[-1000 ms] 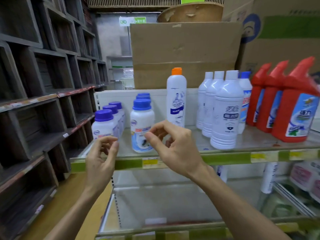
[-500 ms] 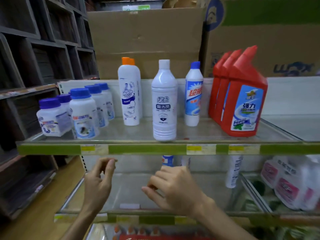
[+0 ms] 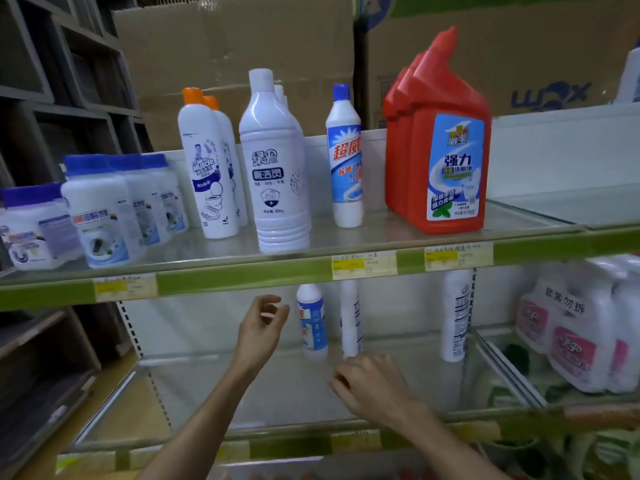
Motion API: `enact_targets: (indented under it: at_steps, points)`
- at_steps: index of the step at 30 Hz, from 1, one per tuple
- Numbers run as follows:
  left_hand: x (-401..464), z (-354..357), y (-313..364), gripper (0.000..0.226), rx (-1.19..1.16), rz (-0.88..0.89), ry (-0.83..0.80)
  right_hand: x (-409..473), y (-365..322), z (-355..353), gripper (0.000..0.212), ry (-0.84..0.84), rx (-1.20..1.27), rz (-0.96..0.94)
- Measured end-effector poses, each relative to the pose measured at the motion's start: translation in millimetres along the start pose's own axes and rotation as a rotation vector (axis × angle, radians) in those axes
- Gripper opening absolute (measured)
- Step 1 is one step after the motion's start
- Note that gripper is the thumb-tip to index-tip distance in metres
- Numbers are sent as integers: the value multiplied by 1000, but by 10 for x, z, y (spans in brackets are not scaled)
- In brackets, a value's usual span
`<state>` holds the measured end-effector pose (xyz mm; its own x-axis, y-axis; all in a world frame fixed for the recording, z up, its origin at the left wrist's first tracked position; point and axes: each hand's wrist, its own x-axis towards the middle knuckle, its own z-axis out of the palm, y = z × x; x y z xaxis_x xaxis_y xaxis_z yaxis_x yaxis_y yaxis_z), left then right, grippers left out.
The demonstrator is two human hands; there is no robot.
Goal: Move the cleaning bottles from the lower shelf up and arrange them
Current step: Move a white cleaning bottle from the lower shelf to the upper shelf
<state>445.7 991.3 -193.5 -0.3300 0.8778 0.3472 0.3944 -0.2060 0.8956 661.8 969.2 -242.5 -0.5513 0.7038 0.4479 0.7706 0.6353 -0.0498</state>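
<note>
Three bottles are seen standing at the back of the lower shelf [image 3: 284, 386], in the lower centre of the frame: a blue-capped bottle [image 3: 312, 323], a slim white bottle [image 3: 350, 318] just right of it, and a third white bottle [image 3: 456, 315] further right, well apart from the other two. Their tops are partly hidden by the green edge strip of the upper shelf [image 3: 242, 277].

The left hand [image 3: 261, 329] is raised just left of the blue-capped bottle, fingers loosely curled and apart, nothing grasped; contact with the bottle is not shown. The right hand [image 3: 369, 386] is held low in front of the slim white bottle, fingers relaxed, nothing grasped.

On the upper shelf, across the middle of the frame, the following are ranged from left to right: blue-lidded jars [image 3: 97, 213], orange-capped bottles [image 3: 206, 168], a row of white bottles [image 3: 277, 168], a single blue-capped bottle [image 3: 346, 157] and red bottles [image 3: 446, 150]. Cardboard boxes [image 3: 235, 57] are placed behind them at the top of the frame. At the lower right, pink-labelled jugs [image 3: 575, 327] are set beyond a glass divider [image 3: 502, 368], which bounds the bay on the right.
</note>
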Motion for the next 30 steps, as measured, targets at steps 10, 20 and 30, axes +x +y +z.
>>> enact_targets:
  at_steps: [10, 20, 30]
  points:
    - [687, 860, -471, 61, 33, 85, -85, -122, 435, 695, 33, 97, 3, 126]
    - [558, 906, -837, 47, -310, 118, 125, -138, 540, 954, 25, 179, 324, 323]
    - [95, 596, -623, 39, -1013, -20, -87, 122, 67, 965, 59, 196, 1036, 310]
